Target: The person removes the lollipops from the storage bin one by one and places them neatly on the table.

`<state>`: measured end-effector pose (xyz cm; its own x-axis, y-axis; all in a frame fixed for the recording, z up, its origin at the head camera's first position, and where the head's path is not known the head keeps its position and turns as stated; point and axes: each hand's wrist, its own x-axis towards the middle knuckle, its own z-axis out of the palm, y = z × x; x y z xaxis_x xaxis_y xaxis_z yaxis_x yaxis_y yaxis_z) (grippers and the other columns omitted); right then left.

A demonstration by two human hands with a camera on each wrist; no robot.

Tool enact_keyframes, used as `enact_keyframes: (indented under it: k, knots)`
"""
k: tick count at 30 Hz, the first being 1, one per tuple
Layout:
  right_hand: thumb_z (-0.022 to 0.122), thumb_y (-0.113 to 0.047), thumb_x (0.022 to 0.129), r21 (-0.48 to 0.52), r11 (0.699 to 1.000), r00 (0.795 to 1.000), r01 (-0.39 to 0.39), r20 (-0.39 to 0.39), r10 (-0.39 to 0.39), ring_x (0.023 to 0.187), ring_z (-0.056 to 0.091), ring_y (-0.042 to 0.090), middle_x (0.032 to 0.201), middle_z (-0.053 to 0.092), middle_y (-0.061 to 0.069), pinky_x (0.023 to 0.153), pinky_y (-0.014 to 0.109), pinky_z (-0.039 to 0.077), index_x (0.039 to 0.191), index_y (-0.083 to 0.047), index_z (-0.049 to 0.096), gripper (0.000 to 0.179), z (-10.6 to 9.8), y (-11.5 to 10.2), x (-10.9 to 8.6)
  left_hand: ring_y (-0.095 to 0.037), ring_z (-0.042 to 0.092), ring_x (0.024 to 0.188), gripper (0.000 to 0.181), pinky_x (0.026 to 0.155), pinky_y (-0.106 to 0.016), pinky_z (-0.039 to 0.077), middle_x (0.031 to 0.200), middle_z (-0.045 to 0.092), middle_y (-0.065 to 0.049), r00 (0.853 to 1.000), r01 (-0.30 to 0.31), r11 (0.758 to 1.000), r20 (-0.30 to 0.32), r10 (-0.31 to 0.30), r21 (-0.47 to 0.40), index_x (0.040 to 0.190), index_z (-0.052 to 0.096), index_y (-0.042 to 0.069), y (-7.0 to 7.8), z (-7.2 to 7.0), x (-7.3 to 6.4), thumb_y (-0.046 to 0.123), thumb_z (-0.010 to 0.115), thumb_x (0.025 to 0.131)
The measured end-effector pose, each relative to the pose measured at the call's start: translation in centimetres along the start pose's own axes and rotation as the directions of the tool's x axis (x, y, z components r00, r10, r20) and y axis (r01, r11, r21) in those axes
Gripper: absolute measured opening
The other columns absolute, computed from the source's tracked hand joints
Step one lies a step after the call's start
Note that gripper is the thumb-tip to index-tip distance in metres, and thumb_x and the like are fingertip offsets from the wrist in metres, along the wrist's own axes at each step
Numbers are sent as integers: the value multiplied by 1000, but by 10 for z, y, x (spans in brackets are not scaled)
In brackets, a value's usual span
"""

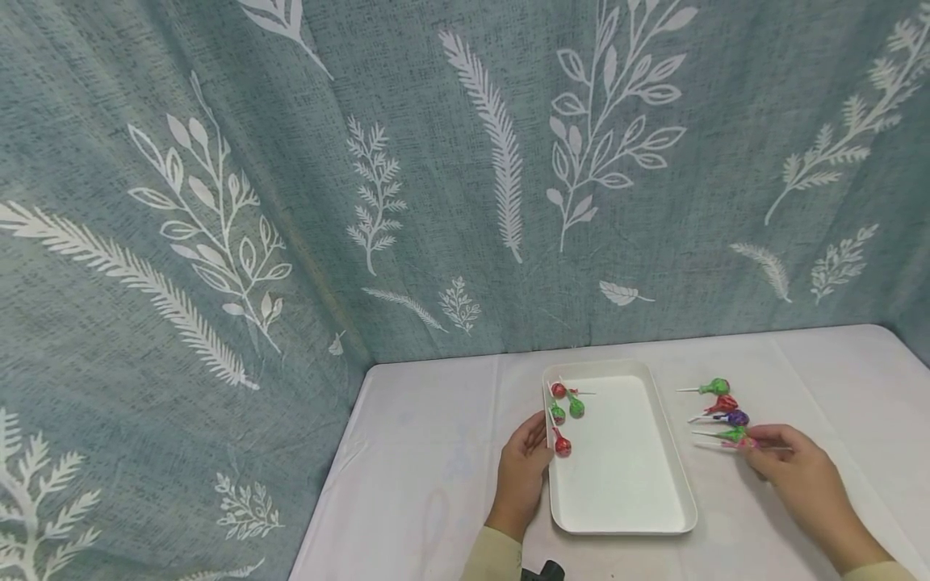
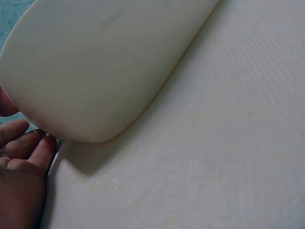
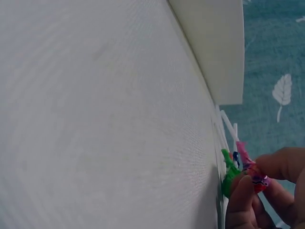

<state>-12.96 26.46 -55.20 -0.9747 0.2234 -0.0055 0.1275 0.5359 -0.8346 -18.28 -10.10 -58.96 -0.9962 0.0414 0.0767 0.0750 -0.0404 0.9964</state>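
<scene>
My left hand (image 1: 521,468) grips the left edge of a white rectangular tray (image 1: 625,484), thumb at the rim and fingers against the outer side. Inside the tray, near its left wall, lie red lollipops (image 1: 563,446) and green lollipops (image 1: 576,406). My right hand (image 1: 802,472) pinches a pink lollipop (image 3: 243,152) by its wrapped head, right of the tray. Close beside it is a green lollipop (image 3: 229,180), partly hidden by the fingers in the right wrist view. The left wrist view shows the tray's outer side with fingertips (image 2: 45,145) touching its edge.
Right of the tray, a column of lollipops lies with sticks pointing left: a green one (image 1: 719,386), a red one (image 1: 722,403) and a purple one (image 1: 737,418). A white cloth (image 1: 429,452) covers the table. A teal leaf-patterned curtain (image 1: 450,177) hangs behind and to the left.
</scene>
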Motion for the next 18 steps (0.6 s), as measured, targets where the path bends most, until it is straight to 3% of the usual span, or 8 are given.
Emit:
enact_keyframes:
  k: [9, 18]
  knots:
    - [70, -21, 106, -72, 996, 998, -60, 5, 60, 96, 70, 35, 117, 69, 28, 60, 24, 54, 133, 11, 60, 43, 1, 0, 2, -30, 54, 145, 56, 114, -28, 48, 154, 60, -15, 1000, -26, 1000, 8, 26, -8, 154, 56, -4, 0, 1, 0, -4, 58, 97]
    - [69, -25, 107, -100, 994, 998, -52, 19, 54, 99, 71, 40, 121, 68, 32, 63, 30, 58, 132, 11, 59, 45, 3, 3, 4, -29, 54, 145, 56, 113, -28, 49, 153, 61, -13, 1000, -23, 1000, 0, 23, 10, 153, 57, -2, 1, 1, 0, -3, 58, 97]
